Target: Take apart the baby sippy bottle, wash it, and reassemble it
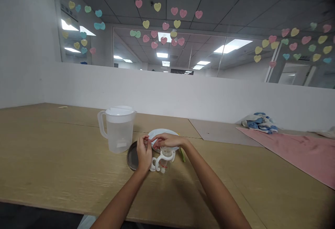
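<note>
My left hand (144, 154) is raised over the right edge of a dark round dish (132, 156), its fingers curled and closed. Whatever may be inside that curl is too small to make out. My right hand (167, 140) reaches in from the right with bent fingers apart, the index tip close to the left fingers; I see nothing in it. Below it, a small clear baby bottle (164, 162) with white side handles (157, 162) stands uncapped on the table. A white ring-shaped piece (153, 166) sits beside the bottle. Behind the hands lies a white plate (162, 131), partly covered by them.
A lidded translucent pitcher (119, 134) with liquid stands left of the dish. Something slim and green (182, 155) lies right of the plate. A pink cloth (295, 152) and a crumpled blue-and-white cloth (260, 122) are at the right. A white wall (167, 94) bounds the wooden table.
</note>
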`<state>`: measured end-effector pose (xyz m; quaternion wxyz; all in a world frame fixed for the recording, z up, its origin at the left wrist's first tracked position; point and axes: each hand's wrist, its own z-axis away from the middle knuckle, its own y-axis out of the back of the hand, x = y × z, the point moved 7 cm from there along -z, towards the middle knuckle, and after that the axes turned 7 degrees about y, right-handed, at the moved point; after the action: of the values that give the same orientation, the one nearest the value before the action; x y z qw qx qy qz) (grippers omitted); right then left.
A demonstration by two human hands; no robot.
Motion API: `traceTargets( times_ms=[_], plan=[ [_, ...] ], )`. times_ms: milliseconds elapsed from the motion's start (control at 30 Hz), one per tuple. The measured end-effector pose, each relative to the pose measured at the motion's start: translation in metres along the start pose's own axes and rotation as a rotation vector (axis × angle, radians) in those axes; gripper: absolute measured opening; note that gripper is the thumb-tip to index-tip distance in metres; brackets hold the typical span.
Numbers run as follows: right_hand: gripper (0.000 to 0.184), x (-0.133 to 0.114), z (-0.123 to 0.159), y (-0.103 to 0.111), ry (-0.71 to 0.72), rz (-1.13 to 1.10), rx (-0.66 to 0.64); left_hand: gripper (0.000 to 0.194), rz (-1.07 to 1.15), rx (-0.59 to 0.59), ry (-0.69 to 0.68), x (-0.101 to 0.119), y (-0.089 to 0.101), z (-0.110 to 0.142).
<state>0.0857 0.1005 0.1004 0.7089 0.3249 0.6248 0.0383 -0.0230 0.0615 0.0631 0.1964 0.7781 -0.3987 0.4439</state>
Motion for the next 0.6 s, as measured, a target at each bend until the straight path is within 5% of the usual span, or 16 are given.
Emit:
traceTargets(
  times_ms=[233,433,600],
  plan=[
    [0.032,0.004,-0.005,0.011,0.006,0.151,0.097,0.011,-0.152,-0.006,0.0,-0.003,0.003,-0.003],
    [0.031,0.002,0.002,0.021,0.039,0.187,0.126,0.021,-0.323,-0.484,-0.018,-0.007,-0.027,0.007],
    [0.03,0.005,0.005,0.027,0.003,0.18,0.155,0.022,-0.313,-0.63,-0.063,-0.007,-0.037,0.014]
  ],
)
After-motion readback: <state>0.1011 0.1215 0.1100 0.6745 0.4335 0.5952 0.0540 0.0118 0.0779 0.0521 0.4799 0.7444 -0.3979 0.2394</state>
